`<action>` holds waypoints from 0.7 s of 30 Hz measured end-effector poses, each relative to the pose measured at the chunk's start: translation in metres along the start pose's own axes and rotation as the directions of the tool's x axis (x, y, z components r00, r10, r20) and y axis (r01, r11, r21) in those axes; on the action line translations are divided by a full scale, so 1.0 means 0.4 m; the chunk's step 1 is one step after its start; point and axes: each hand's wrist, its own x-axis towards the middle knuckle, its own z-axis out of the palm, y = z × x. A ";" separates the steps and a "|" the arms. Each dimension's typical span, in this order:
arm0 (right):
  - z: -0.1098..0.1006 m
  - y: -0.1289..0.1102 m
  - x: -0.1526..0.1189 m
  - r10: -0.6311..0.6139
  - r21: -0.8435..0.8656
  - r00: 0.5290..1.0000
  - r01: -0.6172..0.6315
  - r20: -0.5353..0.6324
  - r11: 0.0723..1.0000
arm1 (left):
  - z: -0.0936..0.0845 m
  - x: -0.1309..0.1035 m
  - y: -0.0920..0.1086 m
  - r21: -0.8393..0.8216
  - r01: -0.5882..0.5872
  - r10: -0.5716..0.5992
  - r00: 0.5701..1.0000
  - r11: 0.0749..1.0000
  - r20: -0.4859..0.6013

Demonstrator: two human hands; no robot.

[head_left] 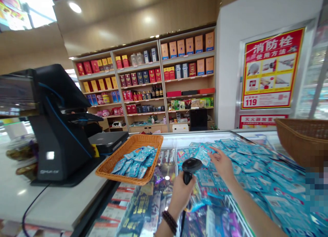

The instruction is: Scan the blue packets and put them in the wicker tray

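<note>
My left hand [182, 191], with a dark beaded bracelet at the wrist, is wrapped round the handle of a black barcode scanner [191, 165]. The scanner's head is close to a small blue packet [202, 157] with a pale label patch. My right hand [220, 162] pinches that packet at its right edge. Many similar blue packets [256, 158] lie loose over the glass top of the freezer, under and to the right of my right hand. Left of the scanner, an orange wicker basket [153, 168] holds more blue packets [138, 160].
A black checkout terminal [61, 134] stands on the white counter [58, 206] at left, with a dark flat box [109, 141] beside it. A brown wicker basket [299, 138] is at right. Through the freezer glass, colourful packages [143, 206] show. Stocked shelves [143, 83] line the back wall.
</note>
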 end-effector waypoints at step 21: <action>0.033 -0.007 -0.001 0.244 0.080 0.969 -0.246 0.030 0.966 | -0.042 0.020 0.017 -0.143 -0.018 0.000 0.992 0.990 -0.124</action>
